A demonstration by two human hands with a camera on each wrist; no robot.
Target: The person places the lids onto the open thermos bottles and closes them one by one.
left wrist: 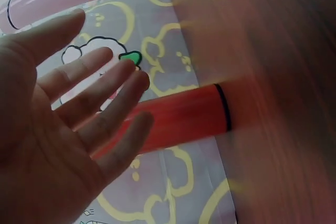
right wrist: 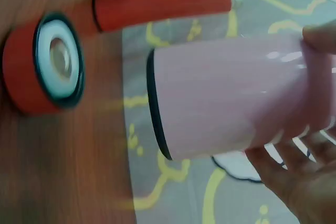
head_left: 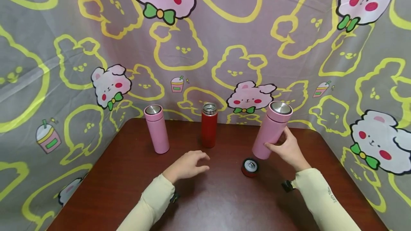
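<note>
My right hand (head_left: pixel 287 149) grips a pink thermos (head_left: pixel 270 131) with a silver-topped lid, its thumb and fingers round the body; the right wrist view shows the thermos base (right wrist: pixel 210 98) raised off the table. My left hand (head_left: pixel 189 165) is held over the table with fingers spread and nothing in it. Beyond it stands a red thermos (head_left: pixel 209 129) without a lid, its steel mouth bare. The red thermos's lid (head_left: pixel 250 167) lies upside down on the table, just in front of the pink thermos in my right hand.
A second pink thermos (head_left: pixel 157 129), lid on, stands at the back left. The brown table (head_left: pixel 221 202) ends at a cartoon-printed cloth (head_left: pixel 205 63) that hangs behind it and at both sides.
</note>
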